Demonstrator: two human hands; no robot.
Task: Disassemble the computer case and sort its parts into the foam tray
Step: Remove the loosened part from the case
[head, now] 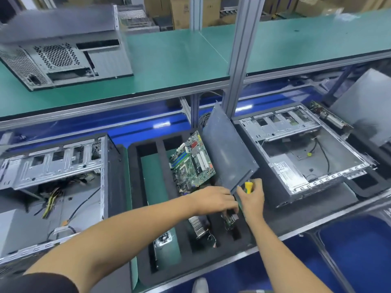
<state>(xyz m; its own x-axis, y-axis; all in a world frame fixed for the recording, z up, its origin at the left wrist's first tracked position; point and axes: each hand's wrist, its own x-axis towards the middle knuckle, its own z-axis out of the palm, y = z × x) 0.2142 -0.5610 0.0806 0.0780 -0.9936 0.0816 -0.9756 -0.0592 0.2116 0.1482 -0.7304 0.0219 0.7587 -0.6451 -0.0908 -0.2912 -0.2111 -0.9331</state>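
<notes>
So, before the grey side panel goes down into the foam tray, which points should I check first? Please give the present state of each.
1. Grip on the side panel: both the left hand and the right hand meet its lower corner, ok.
2. Right hand free: it also holds a yellow-handled screwdriver, not ok.
3. Panel clear of the motherboard: it stands tilted right beside it, whether touching, cannot tell.
4. A free slot in the foam tray: the long slots at the far end look open, ok.
5. Small parts below the hands: close under the panel corner, cannot tell.
</notes>
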